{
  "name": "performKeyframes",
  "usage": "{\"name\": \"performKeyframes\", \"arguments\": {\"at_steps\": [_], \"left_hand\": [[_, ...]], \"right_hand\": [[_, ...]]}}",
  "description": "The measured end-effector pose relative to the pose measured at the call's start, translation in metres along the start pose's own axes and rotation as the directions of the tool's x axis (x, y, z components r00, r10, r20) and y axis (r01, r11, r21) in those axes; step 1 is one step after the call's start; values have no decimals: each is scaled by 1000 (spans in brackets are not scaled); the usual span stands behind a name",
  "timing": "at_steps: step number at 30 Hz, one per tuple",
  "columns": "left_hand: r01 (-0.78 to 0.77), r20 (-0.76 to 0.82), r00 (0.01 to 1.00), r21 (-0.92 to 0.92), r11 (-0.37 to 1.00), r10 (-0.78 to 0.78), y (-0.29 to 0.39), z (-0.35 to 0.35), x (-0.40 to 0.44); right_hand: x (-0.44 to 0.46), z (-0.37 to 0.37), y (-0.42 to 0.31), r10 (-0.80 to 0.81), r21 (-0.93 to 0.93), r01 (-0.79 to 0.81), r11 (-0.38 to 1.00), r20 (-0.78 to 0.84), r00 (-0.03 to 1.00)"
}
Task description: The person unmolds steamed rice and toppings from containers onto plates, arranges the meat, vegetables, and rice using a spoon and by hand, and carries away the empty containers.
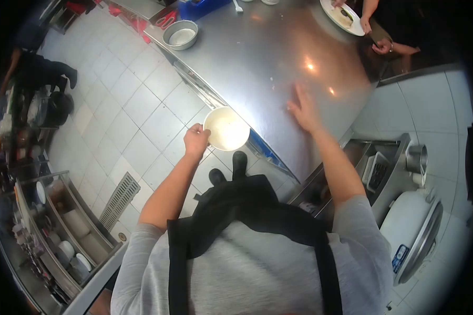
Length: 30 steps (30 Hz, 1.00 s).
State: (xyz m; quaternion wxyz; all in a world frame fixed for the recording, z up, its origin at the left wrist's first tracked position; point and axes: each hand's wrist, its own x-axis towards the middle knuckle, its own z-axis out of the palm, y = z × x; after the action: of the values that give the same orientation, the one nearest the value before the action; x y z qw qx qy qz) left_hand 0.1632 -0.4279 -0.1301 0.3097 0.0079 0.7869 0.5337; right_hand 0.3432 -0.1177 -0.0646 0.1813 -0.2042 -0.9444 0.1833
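My left hand (196, 140) is closed on the rim of a round white bowl (227, 129), thumb at its inner side. The bowl is beside the near edge of the steel table (236, 58), above the floor tiles, and its pale inside shows no clear contents. Over the tabletop my right hand (305, 110) reaches forward with fingers spread and holds nothing. Whether it touches the steel surface I cannot tell.
A round metal pan (181, 35) stands at the table's left corner, near red-handled scissors (166, 20) and a blue container (201, 7). Top right, another person's hands hold a white oval plate (352, 26) of food. Shelves with dishes (68, 249) stand left.
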Motion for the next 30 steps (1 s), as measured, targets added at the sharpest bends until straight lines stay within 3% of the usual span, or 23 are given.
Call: {"name": "performKeyframes", "arguments": {"at_steps": [3, 5, 7, 9, 12, 14, 16, 19, 21, 23, 25, 26, 27, 28, 29, 30], "left_hand": [[-17, -37, 999, 6, 1000, 17, 24, 3, 11], [-52, -72, 996, 80, 995, 57, 10, 3, 27], [-28, -77, 996, 80, 996, 34, 14, 5, 31], [-9, -92, 996, 41, 999, 13, 29, 3, 23], [31, -68, 997, 29, 999, -29, 40, -7, 25], [47, -54, 997, 26, 999, -46, 42, -13, 35], [45, -76, 996, 2, 999, -45, 38, -16, 48], [38, -116, 992, -62, 997, -45, 31, -16, 58], [43, -134, 989, -82, 996, -54, 32, -15, 57], [55, -148, 987, -85, 995, -67, 45, -15, 56], [37, -143, 989, -27, 999, -40, 44, -17, 58], [26, -138, 990, 3, 1000, -26, 41, -19, 59], [23, -165, 986, 8, 1000, -21, 40, -18, 58], [15, -192, 981, 15, 1000, -12, 40, -18, 59], [6, -218, 976, 20, 1000, -2, 40, -17, 62], [7, -216, 976, -6, 1000, -8, 39, -16, 64]], "right_hand": [[37, 14, 9, -33, -355, 76, 932, 124, 992], [47, 28, -45, -77, -290, 168, 942, 300, 951], [31, 59, -92, -308, 83, 297, 951, 281, 909], [24, 66, -137, -411, 202, 360, 911, 352, 841], [64, 53, -131, -402, 454, 214, 865, 373, 836], [109, 64, -62, -444, 376, 375, 847, 112, 889], [175, 59, -5, -292, 295, 254, 921, 93, 952], [229, 64, 1, -305, 148, 276, 950, 227, 925], [205, 80, -51, -352, 217, 281, 935, 469, 810], [142, 109, -94, -547, 459, 341, 821, 455, 703], [128, 60, -126, -714, 567, 461, 683, 382, 587], [137, 74, -100, -592, 620, 301, 725, 338, 731], [163, 92, -63, -564, 341, 502, 795, 109, 819], [198, 92, -25, -367, 389, 321, 864, 48, 929], [238, 88, 11, -182, 242, 188, 952, -48, 982], [273, 65, 35, 22, 370, -21, 929, 2, 1000]]}}
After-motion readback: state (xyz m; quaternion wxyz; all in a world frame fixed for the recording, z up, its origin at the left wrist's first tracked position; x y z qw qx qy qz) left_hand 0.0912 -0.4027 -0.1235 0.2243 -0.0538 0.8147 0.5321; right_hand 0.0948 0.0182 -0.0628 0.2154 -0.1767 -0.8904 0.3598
